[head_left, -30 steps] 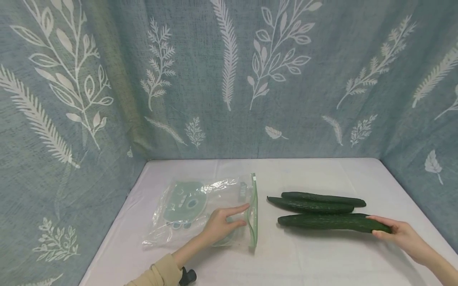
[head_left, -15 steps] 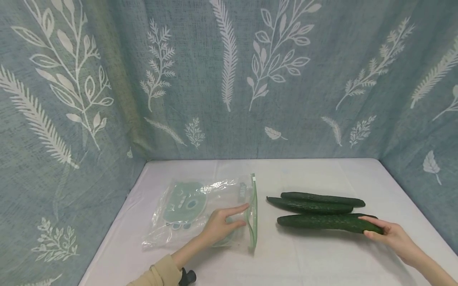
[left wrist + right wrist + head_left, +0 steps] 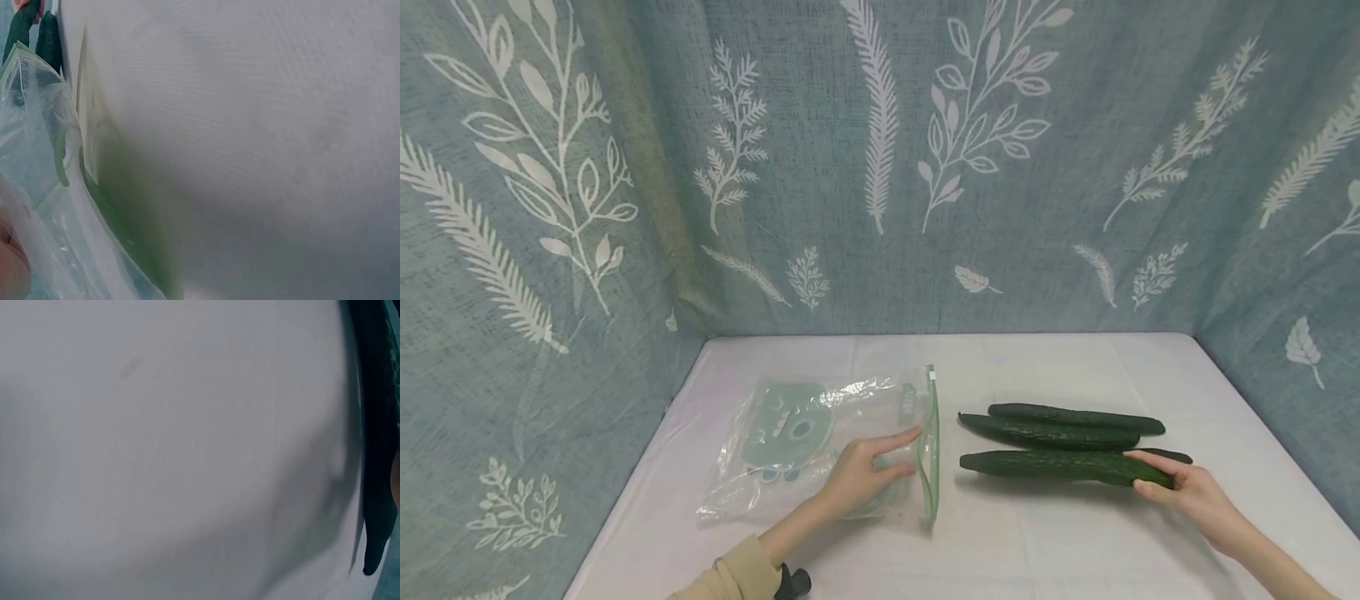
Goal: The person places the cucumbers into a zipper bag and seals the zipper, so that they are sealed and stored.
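Note:
In the head view my left hand (image 3: 868,473) grips a fold of clear film near the mouth of a zip bag (image 3: 790,425), between thumb and fingers. The bag lies flat with its green-edged mouth (image 3: 934,475) gaping to the right. My right hand (image 3: 1191,496) holds the right end of the front cucumber (image 3: 1045,465), thumb on the near side. That cucumber's left tip is a short way from the bag's mouth. Behind it lie a middle cucumber (image 3: 1052,432) and a back cucumber (image 3: 1082,415). The right wrist view shows the held cucumber (image 3: 378,425) along its edge.
Another cucumber's end (image 3: 1180,456) sticks out behind the held one, mostly hidden. A white cloth covers the table (image 3: 1000,550). Leaf-patterned blue-green curtains (image 3: 940,275) stand around the back and sides. A small black object (image 3: 793,581) sits beside the left sleeve.
My right hand has moved left along with the front cucumber, whose tip is now nearer the bag. The end of a cucumber behind it has come into sight. My left hand stays put.

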`<state>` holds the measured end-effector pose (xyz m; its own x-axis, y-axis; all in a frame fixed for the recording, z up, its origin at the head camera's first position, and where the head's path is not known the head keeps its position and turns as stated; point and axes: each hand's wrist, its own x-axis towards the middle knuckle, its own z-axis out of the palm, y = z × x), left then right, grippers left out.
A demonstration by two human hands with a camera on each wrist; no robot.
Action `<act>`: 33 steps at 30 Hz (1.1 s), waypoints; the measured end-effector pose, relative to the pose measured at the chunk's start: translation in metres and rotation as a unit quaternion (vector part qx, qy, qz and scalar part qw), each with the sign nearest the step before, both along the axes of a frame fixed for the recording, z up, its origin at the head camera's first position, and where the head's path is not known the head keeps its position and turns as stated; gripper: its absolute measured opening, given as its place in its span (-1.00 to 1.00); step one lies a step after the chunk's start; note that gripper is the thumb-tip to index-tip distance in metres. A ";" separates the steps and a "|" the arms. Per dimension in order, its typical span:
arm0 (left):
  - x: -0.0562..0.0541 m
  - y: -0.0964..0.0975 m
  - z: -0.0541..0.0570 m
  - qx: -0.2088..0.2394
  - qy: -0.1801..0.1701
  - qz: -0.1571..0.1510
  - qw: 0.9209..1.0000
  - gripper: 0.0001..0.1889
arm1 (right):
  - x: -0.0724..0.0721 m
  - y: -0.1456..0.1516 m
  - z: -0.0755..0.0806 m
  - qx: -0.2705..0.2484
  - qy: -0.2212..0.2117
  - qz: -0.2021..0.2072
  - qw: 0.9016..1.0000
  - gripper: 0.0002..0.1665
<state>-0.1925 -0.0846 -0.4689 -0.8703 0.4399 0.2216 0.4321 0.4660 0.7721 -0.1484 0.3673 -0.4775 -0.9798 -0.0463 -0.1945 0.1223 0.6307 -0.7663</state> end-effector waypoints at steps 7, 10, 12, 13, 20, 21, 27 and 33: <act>0.000 0.000 -0.001 0.005 0.006 0.002 1.000 -0.49 | -0.005 -0.021 0.003 -0.016 0.012 0.006 1.000 -0.22; 0.000 0.000 -0.003 0.013 0.014 -0.003 1.000 -0.49 | -0.005 -0.028 0.002 -0.027 0.011 0.004 1.000 -0.22; 0.000 0.000 -0.003 0.019 0.014 -0.006 1.000 -0.49 | -0.005 -0.032 0.001 -0.041 0.005 0.001 0.999 -0.22; 0.001 0.000 -0.004 0.020 0.013 -0.006 1.000 -0.50 | -0.004 -0.034 0.000 -0.046 0.002 -0.002 0.999 -0.21; 0.001 -0.001 -0.005 0.019 0.007 -0.006 1.000 -0.51 | 0.000 -0.045 0.000 -0.066 -0.004 -0.015 0.998 -0.20; 0.001 0.000 -0.005 0.019 0.007 -0.006 1.000 -0.51 | 0.000 -0.047 0.001 -0.069 -0.005 -0.017 0.997 -0.20; 0.000 0.000 -0.002 0.019 0.014 -0.006 1.000 -0.49 | 0.002 -0.065 0.005 -0.075 -0.009 -0.023 0.997 -0.19; 0.001 0.000 -0.002 0.018 0.023 -0.004 1.000 -0.48 | 0.003 -0.083 0.004 -0.055 0.029 -0.025 0.998 -0.26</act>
